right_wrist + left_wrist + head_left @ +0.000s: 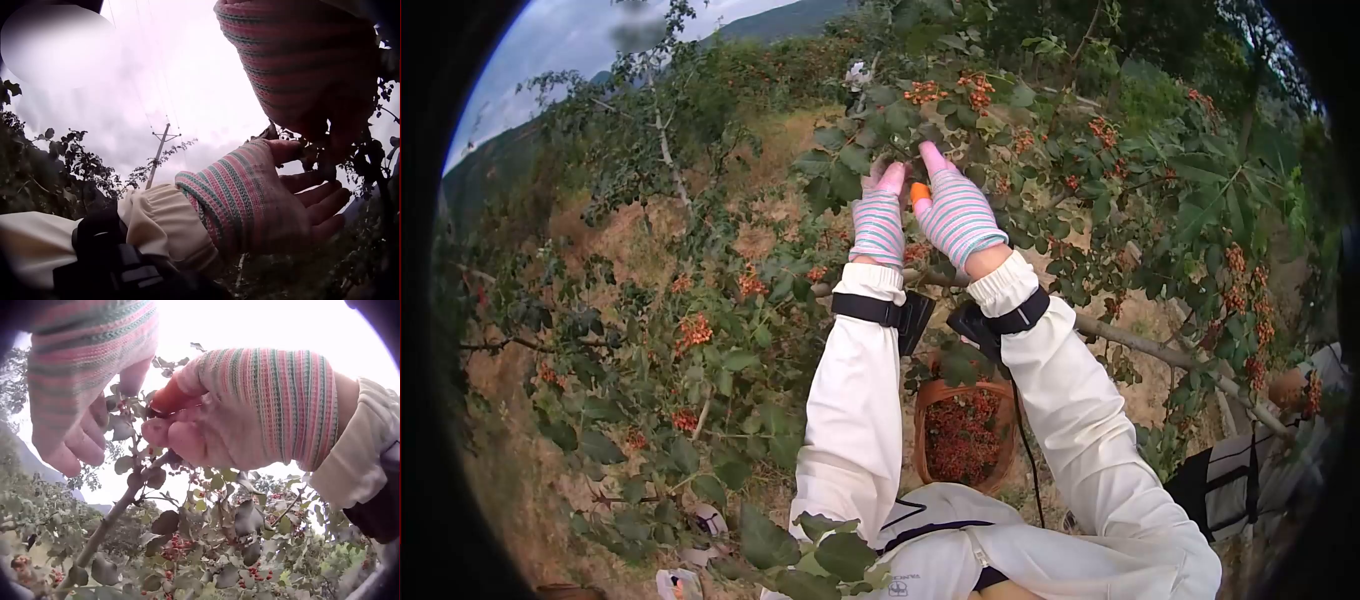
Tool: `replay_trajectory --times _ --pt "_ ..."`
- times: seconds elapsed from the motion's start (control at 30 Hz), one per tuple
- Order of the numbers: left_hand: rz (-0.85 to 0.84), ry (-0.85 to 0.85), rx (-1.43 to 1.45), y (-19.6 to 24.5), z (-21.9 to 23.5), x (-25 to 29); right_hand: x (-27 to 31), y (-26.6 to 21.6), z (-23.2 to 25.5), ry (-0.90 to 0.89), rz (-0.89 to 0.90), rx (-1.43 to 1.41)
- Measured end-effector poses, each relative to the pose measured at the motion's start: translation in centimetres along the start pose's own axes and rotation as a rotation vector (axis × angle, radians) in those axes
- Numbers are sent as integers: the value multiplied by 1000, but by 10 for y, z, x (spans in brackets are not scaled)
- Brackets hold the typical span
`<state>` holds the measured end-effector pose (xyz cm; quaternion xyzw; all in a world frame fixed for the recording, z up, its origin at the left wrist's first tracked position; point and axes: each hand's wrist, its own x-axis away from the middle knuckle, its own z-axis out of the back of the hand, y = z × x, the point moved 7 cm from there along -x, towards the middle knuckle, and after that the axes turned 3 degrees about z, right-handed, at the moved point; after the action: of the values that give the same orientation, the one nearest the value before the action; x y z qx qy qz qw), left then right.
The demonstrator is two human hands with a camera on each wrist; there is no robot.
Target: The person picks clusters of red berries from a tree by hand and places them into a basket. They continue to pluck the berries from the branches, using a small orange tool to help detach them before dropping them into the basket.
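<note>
Pink-and-green striped knit gloves, both raised into the foliage, bare fingertips at the berries.

Left hand: fingers loosely extended, thumb apart, no firm hold that I can make out. Right hand: orange-tipped thumb meets curled fingers, seemingly pinching part of a leafy sprig; exact hold unclear. Small red berries sit between the hands; more clusters hang just beyond. Below, a basket holds a heap of red berries. Judged step: picking. Next move probably calls for parting stalk from twig cleanly, left palm near to catch strays.
</note>
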<state>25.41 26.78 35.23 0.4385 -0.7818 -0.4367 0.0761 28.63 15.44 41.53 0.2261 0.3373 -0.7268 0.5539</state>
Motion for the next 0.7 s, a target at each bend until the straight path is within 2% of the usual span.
replay_trajectory --times 0.03,0.1,0.17,0.23,0.3,0.37,0.43,0.47,0.53,0.57,0.63,0.7 --pt "-39 -42 40 2 -2 -6 -2 1 -3 -48 -46 -16" --pt "-66 -42 17 4 -4 -10 -5 4 -1 -6 -77 -18" --pt "-89 -42 -5 8 -10 -9 -5 7 6 81 -113 -170" --pt "-75 62 -252 12 -13 4 -3 14 7 81 -190 -95" --pt "-93 85 -227 8 -11 7 0 12 16 278 -100 -80" --pt "-114 113 -205 10 -7 5 0 13 18 243 -144 -100" --pt "-10 4 24 9 -9 3 -3 9 16 167 -161 -52" --pt "-29 -1 58 9 -6 2 -4 6 18 170 -164 -54" --pt "-38 38 49 11 -3 3 -7 -9 17 101 -93 131" --pt "-47 82 46 12 0 4 -7 -10 15 103 -96 128" --pt "-23 51 -64 5 10 -15 -11 -20 2 20 -1 233" --pt "12 150 -119 8 18 -15 -13 -12 -18 78 14 208"
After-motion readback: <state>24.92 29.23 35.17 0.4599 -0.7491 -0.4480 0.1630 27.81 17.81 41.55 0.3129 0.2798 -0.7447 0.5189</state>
